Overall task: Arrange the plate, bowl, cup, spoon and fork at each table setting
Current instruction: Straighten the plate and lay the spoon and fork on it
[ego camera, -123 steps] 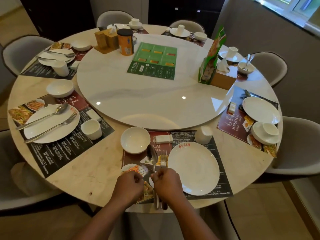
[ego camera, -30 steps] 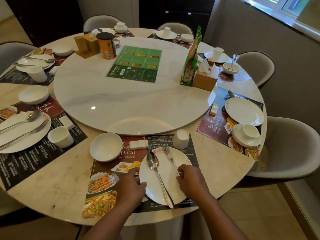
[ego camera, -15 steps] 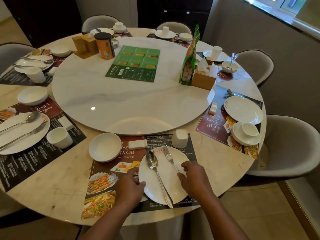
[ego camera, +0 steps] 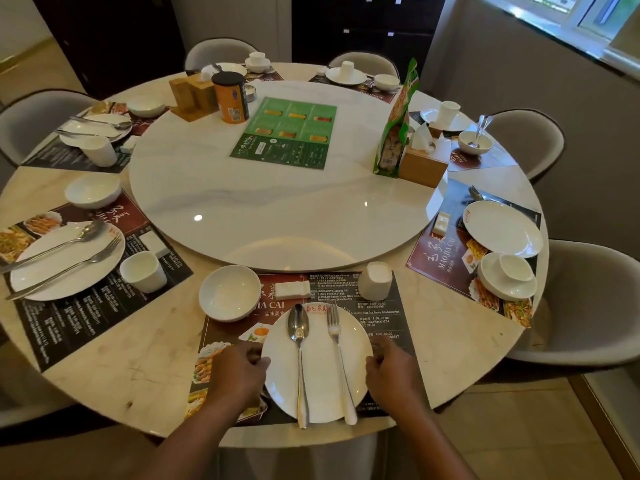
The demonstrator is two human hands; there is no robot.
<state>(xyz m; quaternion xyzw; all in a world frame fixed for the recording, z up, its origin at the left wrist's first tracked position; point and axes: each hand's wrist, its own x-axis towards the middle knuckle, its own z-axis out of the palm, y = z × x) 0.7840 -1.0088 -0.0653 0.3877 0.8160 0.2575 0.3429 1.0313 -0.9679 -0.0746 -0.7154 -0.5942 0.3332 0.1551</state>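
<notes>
On the near placemat [ego camera: 377, 318] the bowl [ego camera: 230, 292] sits to the far left of the plate [ego camera: 320, 375]. The left hand [ego camera: 239, 372] curls its fingers [ego camera: 254, 353] round the plate's left rim. The plate lies between both hands, close to the table's [ego camera: 138, 386] near edge. The spoon [ego camera: 300, 368] and fork [ego camera: 341, 368] lie on it side by side, long axes running near to far, handles overhanging the near rim. The right hand [ego camera: 391, 372] grips the right rim likewise. The cup [ego camera: 375, 280] stands far-right. Both hands look equally placed for any squaring nudge.
</notes>
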